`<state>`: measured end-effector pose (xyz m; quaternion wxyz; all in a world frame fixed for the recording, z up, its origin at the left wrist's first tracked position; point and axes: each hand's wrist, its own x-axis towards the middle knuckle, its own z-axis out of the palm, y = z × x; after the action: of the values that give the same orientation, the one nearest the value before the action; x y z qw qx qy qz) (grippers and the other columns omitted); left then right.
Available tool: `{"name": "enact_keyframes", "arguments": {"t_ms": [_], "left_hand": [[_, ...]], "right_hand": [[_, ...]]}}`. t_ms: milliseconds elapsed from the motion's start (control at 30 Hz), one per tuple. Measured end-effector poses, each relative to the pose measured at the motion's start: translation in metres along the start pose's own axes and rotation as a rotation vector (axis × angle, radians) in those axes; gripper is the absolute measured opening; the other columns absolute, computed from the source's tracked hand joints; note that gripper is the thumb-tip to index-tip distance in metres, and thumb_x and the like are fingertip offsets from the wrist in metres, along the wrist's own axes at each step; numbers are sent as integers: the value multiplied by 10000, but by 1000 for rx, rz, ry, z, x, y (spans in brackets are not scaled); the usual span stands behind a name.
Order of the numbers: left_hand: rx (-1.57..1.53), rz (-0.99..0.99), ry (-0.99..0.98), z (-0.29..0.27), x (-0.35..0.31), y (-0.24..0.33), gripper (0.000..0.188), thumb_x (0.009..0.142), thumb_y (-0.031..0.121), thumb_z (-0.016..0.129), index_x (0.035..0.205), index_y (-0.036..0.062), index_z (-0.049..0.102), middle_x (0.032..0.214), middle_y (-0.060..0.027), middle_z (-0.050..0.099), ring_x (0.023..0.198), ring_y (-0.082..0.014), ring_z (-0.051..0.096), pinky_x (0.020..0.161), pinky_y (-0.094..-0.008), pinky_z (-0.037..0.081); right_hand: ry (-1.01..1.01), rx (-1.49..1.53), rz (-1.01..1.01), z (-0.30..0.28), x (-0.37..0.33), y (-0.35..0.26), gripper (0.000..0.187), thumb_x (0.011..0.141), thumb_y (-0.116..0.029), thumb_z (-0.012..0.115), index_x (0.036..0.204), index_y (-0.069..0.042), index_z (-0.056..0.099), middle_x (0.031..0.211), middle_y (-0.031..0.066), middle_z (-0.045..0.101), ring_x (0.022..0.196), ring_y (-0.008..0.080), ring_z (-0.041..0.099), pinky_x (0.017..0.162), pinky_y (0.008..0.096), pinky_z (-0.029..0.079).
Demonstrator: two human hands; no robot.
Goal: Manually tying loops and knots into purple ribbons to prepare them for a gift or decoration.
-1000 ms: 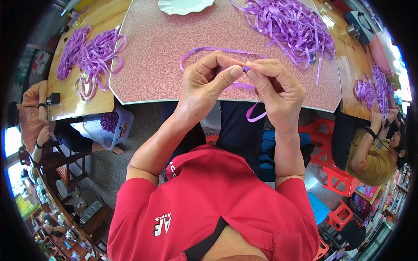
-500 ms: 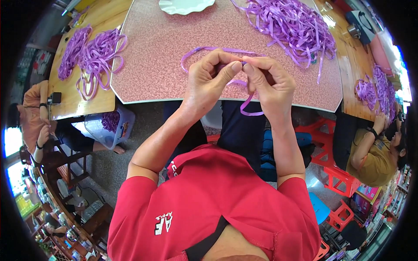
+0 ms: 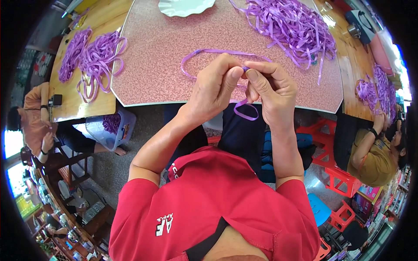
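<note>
Purple ribbon (image 3: pixel 210 50) sits pinched where two bare hands meet. The left hand (image 3: pixel 213 87) has its thumb and forefinger close together on it, and the right hand (image 3: pixel 275 89) grips it likewise from the other side, so the two thumb tips nearly touch. A small, darker bit of the ribbon shows between them; whether it is a knot I can't make out. The right hand's other fingers curl in toward the palm, while most of the left's are tucked out of my sight.

One length of the ribbon loops over the pink speckled tabletop (image 3: pixel 150 65), just beyond the fingers and to their left. Another loop hangs below the fingers, past the near edge.

Farther beyond the fingers, to the right, lies a big tangled heap (image 3: pixel 289 32) of the same purple; well ahead, slightly left, rests a pale dish (image 3: pixel 186 8) with a wavy rim. Well left of the fingers lie loose purple bundles (image 3: pixel 98 56), and nearer me than those, a clear tub (image 3: pixel 114 140) with more purple inside. Someone in an orange top (image 3: pixel 35 124) sits far out to the fingers' left, someone in a mustard top (image 3: pixel 376 163) far out to their right.
</note>
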<state>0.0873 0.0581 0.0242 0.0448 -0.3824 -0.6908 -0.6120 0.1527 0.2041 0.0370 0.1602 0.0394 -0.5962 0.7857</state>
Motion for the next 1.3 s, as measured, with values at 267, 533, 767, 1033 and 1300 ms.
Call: {"name": "enact_keyframes", "arguments": {"t_ms": [267, 533, 767, 1033, 1300], "left_hand": [[48, 192, 33, 1, 0, -5, 198, 1014, 188, 508, 964, -1, 539, 737, -131, 511, 591, -255, 515, 532, -366, 412], [2, 285, 62, 5, -5, -11, 251, 1011, 268, 514, 950, 25, 490, 724, -102, 483, 583, -216, 463, 509, -337, 374], [44, 310, 59, 2, -5, -11, 253, 1001, 273, 533, 948, 28, 495, 735, -101, 515, 591, -210, 492, 500, -335, 383], [34, 318, 48, 1, -4, -2, 233, 997, 234, 539, 918, 15, 542, 733, -116, 533, 589, -223, 515, 505, -335, 402], [-6, 152, -47, 1, -7, -1, 238, 1017, 214, 505, 936, -6, 543, 721, -103, 511, 587, -195, 490, 528, -307, 394]], "right_hand": [[-24, -15, 63, 4, -2, -11, 178, 934, -41, 631, 1094, 34, 649, 787, 46, 642, 562, 54, 532, 493, 199, 429], [-31, -49, 82, 5, -4, -17, 197, 923, -44, 649, 1099, 45, 656, 782, 39, 633, 552, 52, 535, 484, 190, 426], [-85, -85, 45, 2, -5, -16, 161, 907, -6, 654, 1061, 40, 666, 876, 58, 622, 574, 55, 538, 489, 185, 429], [-177, -198, -201, -5, -1, -15, 129, 888, 23, 661, 1015, 10, 680, 899, 72, 627, 618, 58, 555, 503, 181, 429], [-133, -507, -502, -6, 2, -10, 114, 868, 15, 684, 982, 6, 691, 898, 77, 637, 656, 86, 581, 525, 194, 448]]}}
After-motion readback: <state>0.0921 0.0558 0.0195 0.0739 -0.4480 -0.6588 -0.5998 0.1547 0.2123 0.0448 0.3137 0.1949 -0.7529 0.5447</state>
